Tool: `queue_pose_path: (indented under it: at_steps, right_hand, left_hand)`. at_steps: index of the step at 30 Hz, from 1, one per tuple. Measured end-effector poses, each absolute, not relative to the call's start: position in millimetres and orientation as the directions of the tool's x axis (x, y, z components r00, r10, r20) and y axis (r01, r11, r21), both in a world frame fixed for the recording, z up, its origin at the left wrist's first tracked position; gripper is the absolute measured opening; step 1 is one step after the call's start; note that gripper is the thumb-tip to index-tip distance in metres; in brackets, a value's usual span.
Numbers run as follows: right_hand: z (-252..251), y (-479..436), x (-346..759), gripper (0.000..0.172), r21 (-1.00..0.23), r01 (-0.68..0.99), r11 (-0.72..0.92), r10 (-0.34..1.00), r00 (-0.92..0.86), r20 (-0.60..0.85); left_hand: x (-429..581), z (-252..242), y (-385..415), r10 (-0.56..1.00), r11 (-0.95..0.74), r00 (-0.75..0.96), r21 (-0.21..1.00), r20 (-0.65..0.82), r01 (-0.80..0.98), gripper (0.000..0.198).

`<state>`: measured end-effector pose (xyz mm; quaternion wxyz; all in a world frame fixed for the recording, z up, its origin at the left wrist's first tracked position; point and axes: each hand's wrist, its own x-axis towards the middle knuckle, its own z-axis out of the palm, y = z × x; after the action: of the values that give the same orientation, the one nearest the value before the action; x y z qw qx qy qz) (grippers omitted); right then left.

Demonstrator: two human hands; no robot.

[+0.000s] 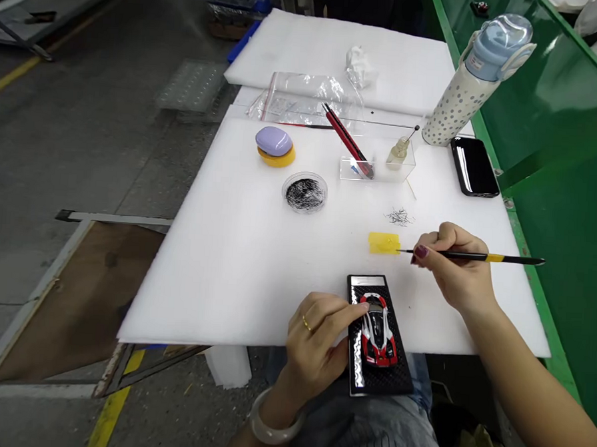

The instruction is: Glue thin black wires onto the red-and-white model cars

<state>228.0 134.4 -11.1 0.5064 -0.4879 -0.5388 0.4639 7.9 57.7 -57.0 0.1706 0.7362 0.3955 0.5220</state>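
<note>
Right hand (459, 272): pinching a thin brush (469, 256) between thumb and fingers, brush roughly level, tip at the right edge of a yellow patch (383, 243) on the white foam sheet (237, 247). Left hand (320, 331): fingers part-curled, index fingertip resting on the far end of the toy car (379, 334); can't tell if the thumb grips the base or just leans on it. Car sits on a black base (399, 381), whose near end sticks out past the sheet's edge.

Progress, as far as visible: car body looks whole, coloured red, white and black, and is on its base. Brush is at the patch, apart from the car, so brush work looks unfinished. Any fine bits on the car are too small to make out.

Further out: loose black slivers (399, 217) beyond the patch, and a round dish (306, 174) with plenty more black strands (305, 194), so supply seems far from used up. Behind: clear tray (351, 171) with a red tool (347, 141) leaning in it and a small glass bottle (397, 154). Phone (475, 167) at right.
</note>
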Motion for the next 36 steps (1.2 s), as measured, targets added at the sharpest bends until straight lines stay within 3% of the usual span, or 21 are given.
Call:
queue_pose_path:
  at_steps: [4,9,16,36]
  right_hand:
    - [-24.5,146.6,236.0,0.039,-0.977,0.203,0.067,0.994,0.075,0.084]
    - [-35.8,150.8,237.1,0.034,-0.948,0.312,0.068,0.994,0.062,0.092]
    - [-41.5,149.0,234.7,0.036,-0.941,0.323,0.104,0.993,0.023,0.118]
    - [-46.9,151.6,235.4,0.029,-0.948,0.281,0.151,0.986,0.02,0.163]
  left_hand:
    - [8.2,-61.6,55.2,0.761,-0.623,0.1,0.679,0.641,0.388,0.02]
    - [7.1,-74.5,49.9,0.734,-0.656,0.011,0.706,0.679,0.267,0.02]
    - [6.9,-70.4,50.5,0.721,-0.661,0.042,0.668,0.692,0.343,0.008]
    - [6.6,-68.3,51.0,0.728,-0.66,0.054,0.677,0.684,0.324,0.007]
